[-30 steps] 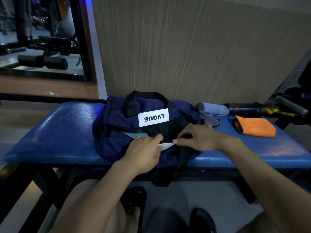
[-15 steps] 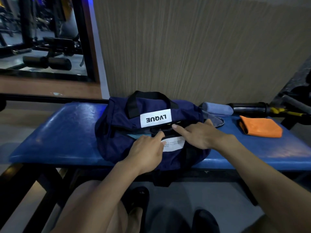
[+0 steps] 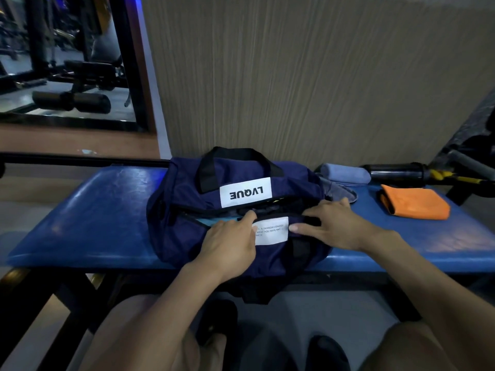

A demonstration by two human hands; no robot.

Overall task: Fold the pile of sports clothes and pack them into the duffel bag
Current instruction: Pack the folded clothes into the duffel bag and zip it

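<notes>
We can barely make out the dark clothes point(image 3: 263, 210) inside the half-open duffel bag point(image 3: 187, 210), which sits mid-surface point(image 3: 88, 210). Our left hand point(image 3: 227, 246) and right hand point(image 3: 333, 226) press flat on it, fingers straight and relaxed, gripping nothing. Beside it lie 1 orange towel point(image 3: 417, 204), 1 blue rolled towel point(image 3: 344, 174) and 1 black bottle point(image 3: 396, 171).

Duffel bag point(image 3: 187, 231): navy, black handles point(image 3: 211, 167), two white labels with black lettering. Light blue seen in zip opening point(image 3: 214, 220). Surface point(image 3: 93, 210): glossy blue. Folded cloth point(image 3: 417, 203), right: orange. Rolled towel point(image 3: 345, 174), far: pale blue-grey. Bottle point(image 3: 396, 171): black. Wall point(image 3: 308, 76): beige, vertically streaked.
</notes>
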